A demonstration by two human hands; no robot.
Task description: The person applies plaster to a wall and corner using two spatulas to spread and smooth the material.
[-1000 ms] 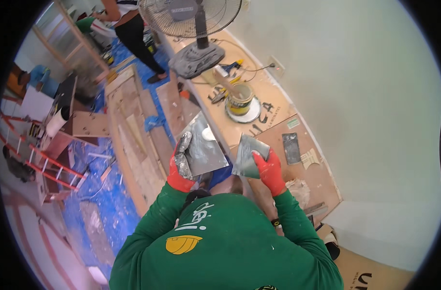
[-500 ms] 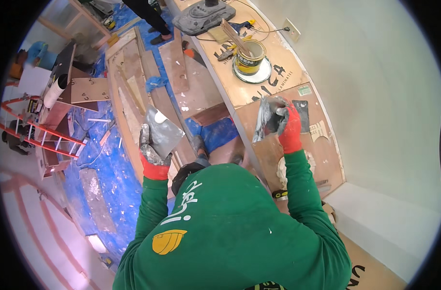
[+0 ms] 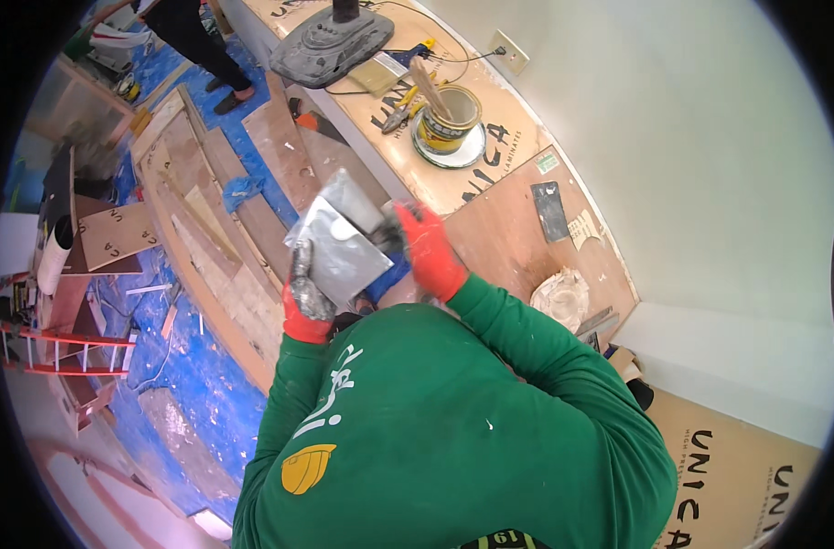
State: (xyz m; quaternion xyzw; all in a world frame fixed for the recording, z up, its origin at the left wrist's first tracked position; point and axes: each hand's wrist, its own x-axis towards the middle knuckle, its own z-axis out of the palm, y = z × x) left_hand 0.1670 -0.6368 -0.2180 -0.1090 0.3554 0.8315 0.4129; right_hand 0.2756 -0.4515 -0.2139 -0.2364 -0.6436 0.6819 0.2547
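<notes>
My left hand (image 3: pixel 309 297), in a dirty red and grey work glove, grips a thin shiny grey plate (image 3: pixel 344 265) with a dab of white paste on it. Likewise gloved, my right hand (image 3: pixel 428 252) is closed on a thin grey spreader blade (image 3: pixel 353 199), which lies over or against the plate's far edge; exact contact is hard to tell. Both are held in front of my body. Beyond the right hand, a brown board (image 3: pixel 504 229) lies on the bench with a dark grey strip (image 3: pixel 551 212) on it.
An open can (image 3: pixel 449 123) with a wooden stick stands on a white lid, beside a grey-black base (image 3: pixel 334 46) and a cable. A crumpled whitish disc (image 3: pixel 560 299) lies to the right. Wooden panels (image 3: pixel 193 201), blue sheeting (image 3: pixel 206 403) and a red ladder (image 3: pixel 69 352) are leftward; another person (image 3: pixel 193 41) stands behind.
My right hand has moved left from over the brown board, bringing the spreader blade to the plate in my left hand. The view has shifted right.
</notes>
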